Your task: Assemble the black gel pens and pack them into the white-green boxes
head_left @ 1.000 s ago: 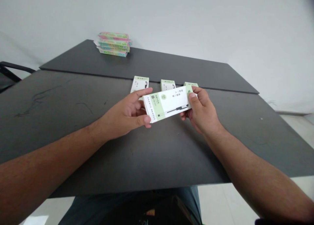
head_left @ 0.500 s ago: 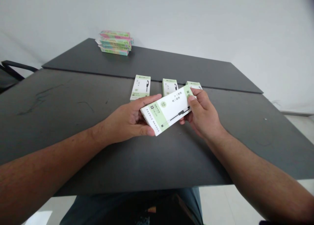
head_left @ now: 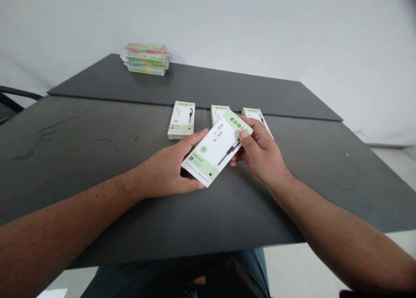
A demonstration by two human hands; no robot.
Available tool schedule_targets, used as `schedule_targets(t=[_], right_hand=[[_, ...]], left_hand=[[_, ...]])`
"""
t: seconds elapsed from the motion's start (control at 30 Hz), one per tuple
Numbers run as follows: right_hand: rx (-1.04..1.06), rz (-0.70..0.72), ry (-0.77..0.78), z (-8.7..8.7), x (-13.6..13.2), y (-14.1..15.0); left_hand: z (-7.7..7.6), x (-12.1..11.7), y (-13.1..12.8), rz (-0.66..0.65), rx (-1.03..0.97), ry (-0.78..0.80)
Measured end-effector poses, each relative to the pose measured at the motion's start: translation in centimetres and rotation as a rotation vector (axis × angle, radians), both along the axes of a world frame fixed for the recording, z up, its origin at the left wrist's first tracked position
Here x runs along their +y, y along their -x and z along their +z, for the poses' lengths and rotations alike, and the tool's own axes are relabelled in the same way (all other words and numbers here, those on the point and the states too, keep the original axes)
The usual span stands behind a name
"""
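Note:
A white and green pen box (head_left: pixel 217 148), with a black pen printed on its face, is held tilted above the table between both hands. My left hand (head_left: pixel 172 166) grips its lower left end, thumb at the near corner and fingers along the far edge. At the upper right end, my right hand (head_left: pixel 260 148) pinches the box with the thumb on top and the fingers beneath. Behind it lie three similar boxes: a left box (head_left: pixel 181 118), a middle box (head_left: pixel 218 112) partly hidden by the held one, and a right box (head_left: pixel 255 112) partly covered by my right hand.
A stack of pink, green and blue packs (head_left: pixel 147 59) stands on the far table (head_left: pixel 227 81) near the wall. The near dark table (head_left: pixel 81 137) has scuff marks. A black chair arm (head_left: pixel 21 92) shows at the left edge.
The held box has turned steeper and tipped its printed face more toward me, showing more of its green end. Both hands still hold it. The view has shifted slightly.

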State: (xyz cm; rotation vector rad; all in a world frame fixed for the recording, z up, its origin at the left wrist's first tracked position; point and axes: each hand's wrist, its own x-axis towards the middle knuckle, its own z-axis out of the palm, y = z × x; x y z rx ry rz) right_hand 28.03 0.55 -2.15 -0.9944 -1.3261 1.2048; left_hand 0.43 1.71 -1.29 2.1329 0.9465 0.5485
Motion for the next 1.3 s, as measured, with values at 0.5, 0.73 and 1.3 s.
schedule_targets(t=[0.5, 0.73, 1.3], right_hand=[[-0.063, 0.078, -0.012, 0.5, -0.6, 0.1], [-0.045, 0.103, 0.006, 0.1, -0.5, 0.2], [-0.042, 0.066, -0.021, 0.4, -0.6, 0.2]], left_hand=[[-0.8, -0.5, 0.9, -0.211, 0.16, -0.223], [-0.6, -0.7, 0.7, -0.178, 0.195, -0.223], [-0.6, -1.3, 0.3, -0.077, 0.166, -0.378]])
